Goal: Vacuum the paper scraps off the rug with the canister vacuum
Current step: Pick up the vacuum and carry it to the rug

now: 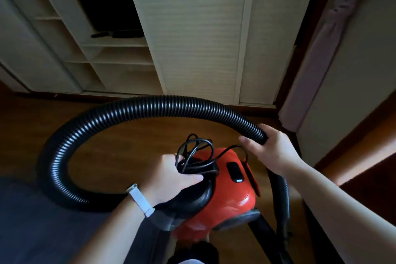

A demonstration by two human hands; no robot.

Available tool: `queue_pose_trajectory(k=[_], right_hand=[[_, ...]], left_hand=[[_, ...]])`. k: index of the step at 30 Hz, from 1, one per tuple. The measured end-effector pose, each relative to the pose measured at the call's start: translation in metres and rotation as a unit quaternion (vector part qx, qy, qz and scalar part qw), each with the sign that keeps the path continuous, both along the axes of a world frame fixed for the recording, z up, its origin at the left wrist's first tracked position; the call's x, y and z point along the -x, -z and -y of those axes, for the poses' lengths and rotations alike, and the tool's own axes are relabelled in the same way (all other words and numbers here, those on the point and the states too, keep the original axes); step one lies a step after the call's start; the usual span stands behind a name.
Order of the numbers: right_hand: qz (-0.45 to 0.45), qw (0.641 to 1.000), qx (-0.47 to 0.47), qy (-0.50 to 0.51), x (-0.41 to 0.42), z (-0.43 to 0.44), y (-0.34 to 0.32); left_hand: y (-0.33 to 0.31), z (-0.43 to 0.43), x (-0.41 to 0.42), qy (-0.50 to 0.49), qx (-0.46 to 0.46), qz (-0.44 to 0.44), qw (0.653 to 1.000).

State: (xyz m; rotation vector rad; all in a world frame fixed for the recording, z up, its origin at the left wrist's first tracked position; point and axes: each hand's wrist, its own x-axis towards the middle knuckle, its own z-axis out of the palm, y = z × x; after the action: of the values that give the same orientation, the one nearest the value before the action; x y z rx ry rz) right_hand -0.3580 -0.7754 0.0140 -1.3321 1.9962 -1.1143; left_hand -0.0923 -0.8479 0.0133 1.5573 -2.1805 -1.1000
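Observation:
A red canister vacuum (233, 197) hangs in front of me above the wooden floor. My left hand (173, 176) grips its black carry handle together with a bundle of black power cord (197, 152). The ribbed black hose (128, 109) arcs from the canister's left side up and over to the right. My right hand (272, 148) holds the hose's far end, where a dark wand (280, 197) drops down past the canister. A dark grey rug (42, 221) lies at the lower left. No paper scraps are visible on it.
A cream wardrobe with sliding doors (192, 49) and open shelves (111, 55) stands straight ahead. A pale curtain (317, 49) hangs at the right beside a wall. Brown wooden floor (132, 148) stretches between the rug and the wardrobe.

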Motion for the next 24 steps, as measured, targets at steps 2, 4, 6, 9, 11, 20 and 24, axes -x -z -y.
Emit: queue_pose_trajectory(k=[2,4,6,9,11,20,24], right_hand=[[-0.003,1.000,-0.006,0.001,0.008,0.026,0.006],[-0.013,1.000,-0.005,0.009,0.015,0.057,0.006],[-0.024,0.999,-0.010,0.023,0.028,0.096,0.008],[-0.036,0.998,-0.031,0.047,0.043,0.158,0.008],[-0.043,0.996,-0.045,0.061,0.051,0.201,0.004],[-0.046,0.997,-0.056,0.040,0.057,0.379,-0.020],[-0.058,0.997,-0.059,0.011,0.064,0.452,-0.021]], left_hand=[[0.009,0.026,0.009,0.010,0.001,-0.012,1.000],[0.015,0.060,0.023,0.012,-0.004,-0.024,1.000],[0.025,0.099,0.038,0.027,-0.015,-0.045,0.999],[0.035,0.164,0.058,0.047,-0.029,-0.063,0.996],[0.042,0.213,0.068,0.063,-0.027,-0.060,0.996],[0.018,0.398,0.074,0.072,0.055,-0.025,0.996],[0.012,0.458,0.073,0.023,0.076,-0.023,0.997]])
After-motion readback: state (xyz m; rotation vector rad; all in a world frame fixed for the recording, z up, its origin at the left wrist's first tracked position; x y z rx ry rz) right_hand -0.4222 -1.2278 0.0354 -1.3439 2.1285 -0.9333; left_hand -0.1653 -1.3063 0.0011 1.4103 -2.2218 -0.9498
